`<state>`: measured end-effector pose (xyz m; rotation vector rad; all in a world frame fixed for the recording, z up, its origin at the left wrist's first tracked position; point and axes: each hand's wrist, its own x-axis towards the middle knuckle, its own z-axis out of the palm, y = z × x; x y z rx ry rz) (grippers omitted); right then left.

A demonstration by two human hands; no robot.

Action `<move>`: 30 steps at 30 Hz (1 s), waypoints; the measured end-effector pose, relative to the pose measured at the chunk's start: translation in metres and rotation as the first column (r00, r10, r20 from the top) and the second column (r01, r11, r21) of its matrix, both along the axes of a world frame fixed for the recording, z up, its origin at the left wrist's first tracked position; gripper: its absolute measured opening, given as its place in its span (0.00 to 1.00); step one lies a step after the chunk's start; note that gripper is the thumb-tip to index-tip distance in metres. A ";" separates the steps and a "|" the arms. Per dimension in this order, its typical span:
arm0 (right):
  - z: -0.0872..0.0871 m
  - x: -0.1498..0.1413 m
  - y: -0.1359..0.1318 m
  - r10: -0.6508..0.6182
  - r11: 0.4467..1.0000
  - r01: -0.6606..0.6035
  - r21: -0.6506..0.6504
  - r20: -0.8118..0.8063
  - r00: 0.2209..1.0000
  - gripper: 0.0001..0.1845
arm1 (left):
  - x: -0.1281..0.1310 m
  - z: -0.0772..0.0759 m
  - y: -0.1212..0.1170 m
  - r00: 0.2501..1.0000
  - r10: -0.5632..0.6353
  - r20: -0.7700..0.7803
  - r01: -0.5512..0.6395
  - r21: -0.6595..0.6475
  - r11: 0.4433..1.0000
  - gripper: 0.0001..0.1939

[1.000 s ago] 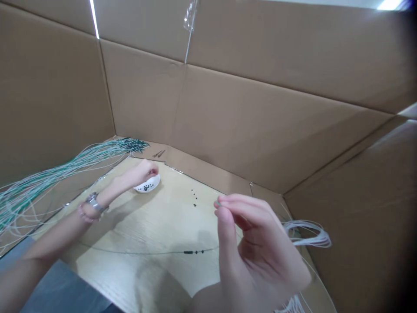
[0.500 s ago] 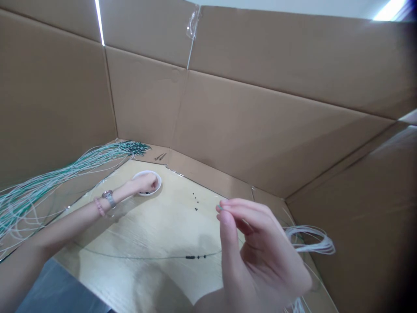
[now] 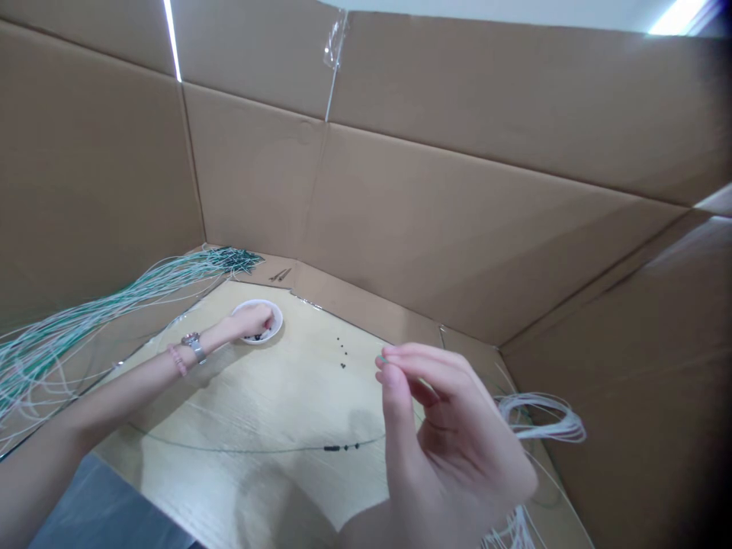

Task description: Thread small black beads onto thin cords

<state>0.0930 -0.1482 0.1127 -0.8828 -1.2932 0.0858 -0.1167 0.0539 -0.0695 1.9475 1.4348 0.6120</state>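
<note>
My left hand point(image 3: 252, 320) reaches far out into a small white dish point(image 3: 258, 323) of dark beads, its fingers curled down onto the beads. A watch and a pink bracelet sit on that wrist. My right hand point(image 3: 440, 435) is raised close to the camera, thumb and fingers pinched on the end of a thin cord point(image 3: 240, 446). The cord curves across the wooden table point(image 3: 274, 396) and carries a few dark beads point(image 3: 341, 447). Several loose dark beads point(image 3: 341, 354) lie on the table beyond it.
Tall cardboard walls point(image 3: 435, 221) enclose the table on the left, back and right. A bundle of green and white cords point(image 3: 114, 305) lies along the left side. A coil of white cord point(image 3: 543, 419) rests at the right. Two small dark pins point(image 3: 280, 274) lie on the cardboard ledge.
My left hand has moved from the dish's rim down into the dish. The right hand stays pinched on the cord, shifting only slightly.
</note>
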 end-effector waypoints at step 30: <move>-0.001 0.003 0.001 0.015 1.000 -0.015 0.001 0.019 1.000 0.08 | 0.052 0.140 -0.128 0.105 -0.043 0.994 0.377 0.000 0.926 0.06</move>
